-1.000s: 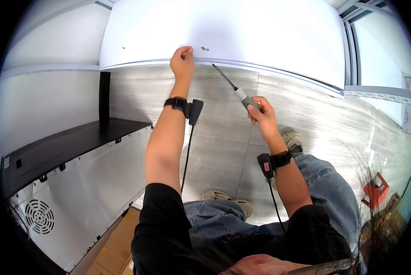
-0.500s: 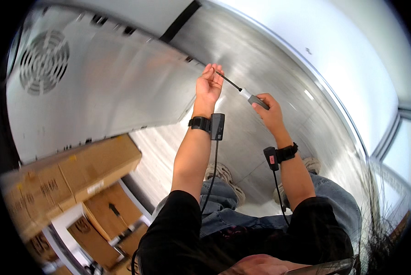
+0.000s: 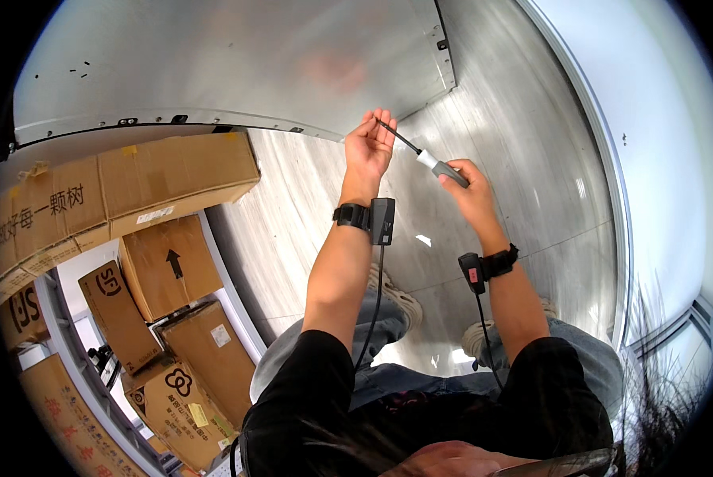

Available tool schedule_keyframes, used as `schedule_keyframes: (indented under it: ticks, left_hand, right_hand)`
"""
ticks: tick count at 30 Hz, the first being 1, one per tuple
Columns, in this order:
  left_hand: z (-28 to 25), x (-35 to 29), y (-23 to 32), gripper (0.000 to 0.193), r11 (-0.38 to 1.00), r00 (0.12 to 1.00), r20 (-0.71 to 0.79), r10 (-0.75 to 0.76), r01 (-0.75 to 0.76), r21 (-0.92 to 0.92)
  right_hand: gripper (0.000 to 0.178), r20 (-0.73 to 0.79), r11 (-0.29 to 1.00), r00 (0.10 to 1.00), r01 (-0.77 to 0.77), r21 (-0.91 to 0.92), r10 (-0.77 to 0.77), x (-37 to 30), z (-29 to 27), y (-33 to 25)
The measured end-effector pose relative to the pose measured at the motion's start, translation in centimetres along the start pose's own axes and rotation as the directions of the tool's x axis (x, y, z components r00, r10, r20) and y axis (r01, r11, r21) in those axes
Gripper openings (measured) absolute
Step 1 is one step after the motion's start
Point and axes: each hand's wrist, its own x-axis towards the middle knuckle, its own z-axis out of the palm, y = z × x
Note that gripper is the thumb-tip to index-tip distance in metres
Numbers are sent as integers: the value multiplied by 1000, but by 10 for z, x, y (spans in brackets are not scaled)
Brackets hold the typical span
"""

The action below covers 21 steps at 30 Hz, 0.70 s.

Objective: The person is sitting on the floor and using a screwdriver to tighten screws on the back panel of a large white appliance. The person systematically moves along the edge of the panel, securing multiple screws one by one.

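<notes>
Firmly, the gray and white handle of a screwdriver [image 3: 436, 164] is grasped by the right hand [image 3: 468, 184], with the fingers wrapped around it. The tool is held between the two hands above the floor [image 3: 499, 151], its dark shaft slanted up and to the left, and its tip is brought to the fingers of the left hand [image 3: 370, 149]. That hand is turned palm up, its fingers extended and its thumb bent inward; whether anything small is pinched there cannot be told.

Both forearms are stretched forward from black sleeves, the left one almost straight, the right one angled inward. A black wrist device [image 3: 382, 222] is strapped on the left and another wrist device [image 3: 472, 273], marked with a red patch, on the right; a cable is trailed from each.

Beyond the left fingertips, much of the upper left is filled by a large gray metal panel [image 3: 189, 63], whose dark-rimmed edge is partly covered by the left hand. Below it, the left side is crowded by a long cardboard box [image 3: 173, 175] and by smaller boxes [image 3: 173, 266] stacked within a pale frame [image 3: 233, 298]. On the right, the floor is bounded by a white table [image 3: 662, 199], on which tiny metal pieces [image 3: 625, 140] are seen.
</notes>
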Motion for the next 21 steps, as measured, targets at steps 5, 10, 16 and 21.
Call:
schedule_keyframes:
  ticks: [5, 10, 16, 21]
  left_hand:
    - [-14, 5, -1, 24, 1000, 1000, -23, 8, -8, -9]
    - [-27, 8, 0, 29, 999, 1000, 3, 27, -27, -20]
    - [-50, -6, 19, 31, 993, 998, -30, 51, -54, -102]
    - [-65, -21, 58, 26, 992, 988, -88, 123, -126, -25]
  right_hand:
    - [24, -6, 997, 1000, -6, -71, 5, 4, 5, 10]
    - [24, 17, 1000, 999, -26, -13, 27, 7, 7, 18]
    - [25, 140, 987, 977, -160, -12, 160, 3, 24, 8]
    - [31, 216, 993, 976, 3, -118, 23, -7, 64, 1]
